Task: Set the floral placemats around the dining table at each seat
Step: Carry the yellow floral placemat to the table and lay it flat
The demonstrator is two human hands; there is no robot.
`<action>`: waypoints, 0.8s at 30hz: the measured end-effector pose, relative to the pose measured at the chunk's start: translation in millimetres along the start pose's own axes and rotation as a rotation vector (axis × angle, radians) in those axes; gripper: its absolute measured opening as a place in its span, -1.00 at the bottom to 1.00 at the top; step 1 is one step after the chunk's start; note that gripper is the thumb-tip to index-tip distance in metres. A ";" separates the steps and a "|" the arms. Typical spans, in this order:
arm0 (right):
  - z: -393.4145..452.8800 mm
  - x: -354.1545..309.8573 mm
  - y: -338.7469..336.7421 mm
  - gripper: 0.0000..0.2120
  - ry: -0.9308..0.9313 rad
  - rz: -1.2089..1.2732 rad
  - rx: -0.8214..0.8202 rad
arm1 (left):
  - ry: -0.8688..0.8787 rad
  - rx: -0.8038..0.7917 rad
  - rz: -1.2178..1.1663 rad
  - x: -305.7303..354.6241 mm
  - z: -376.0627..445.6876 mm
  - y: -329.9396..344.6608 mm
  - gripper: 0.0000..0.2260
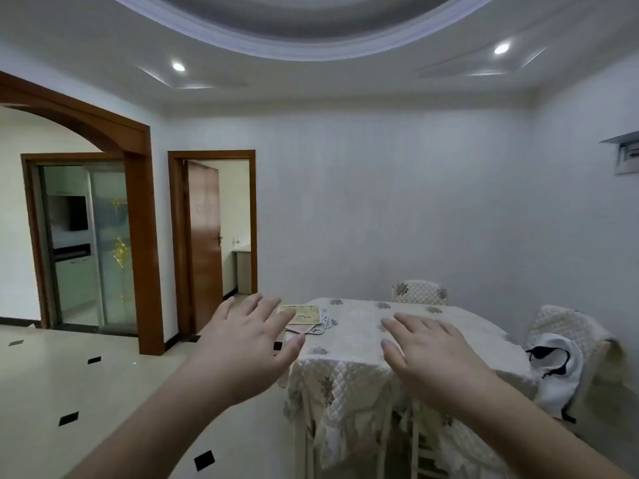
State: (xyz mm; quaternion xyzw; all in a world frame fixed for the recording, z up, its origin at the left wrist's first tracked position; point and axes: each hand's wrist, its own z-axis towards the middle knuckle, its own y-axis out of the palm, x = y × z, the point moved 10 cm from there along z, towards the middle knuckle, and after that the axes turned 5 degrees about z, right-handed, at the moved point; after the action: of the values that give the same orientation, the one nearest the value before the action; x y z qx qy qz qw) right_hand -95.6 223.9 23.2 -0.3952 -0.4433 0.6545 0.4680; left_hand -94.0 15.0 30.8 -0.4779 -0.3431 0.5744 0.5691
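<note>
Your left hand (247,335) and right hand (427,347) reach out with fingers spread, holding nothing; the placemats (306,318) lie stacked at the table's (363,326) ten o'clock corner.

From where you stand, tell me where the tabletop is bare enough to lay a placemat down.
The placemats lie stacked at the table's far left corner, so that corner is crowded. The middle, from that stack across to the far chair, shows only tablecloth. The right side toward the chair with a white bag hung on it also looks bare. The left hand and right hand hide part of the near edge.
</note>
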 end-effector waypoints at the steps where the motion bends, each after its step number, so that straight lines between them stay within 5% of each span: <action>1: 4.1 4.5 0.7 -0.51 0.002 -0.004 0.007 | 0.000 -0.013 -0.004 -0.7 5.2 3.9 -0.43; 16: 109.2 106.4 45.4 -0.50 0.018 0.020 0.007 | 0.047 0.043 0.092 54.0 149.4 62.3 -0.37; 24: 185.1 95.0 78.7 -0.50 -0.082 0.048 -0.030 | -0.105 -0.067 0.033 22.9 194.7 94.8 -0.40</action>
State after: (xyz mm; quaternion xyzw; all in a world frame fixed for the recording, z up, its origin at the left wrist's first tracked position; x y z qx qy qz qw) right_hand -312.5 263.1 -6.7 -0.3853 -0.4622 0.6745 0.4277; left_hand -305.4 55.6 -1.9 -0.4714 -0.3837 0.5962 0.5245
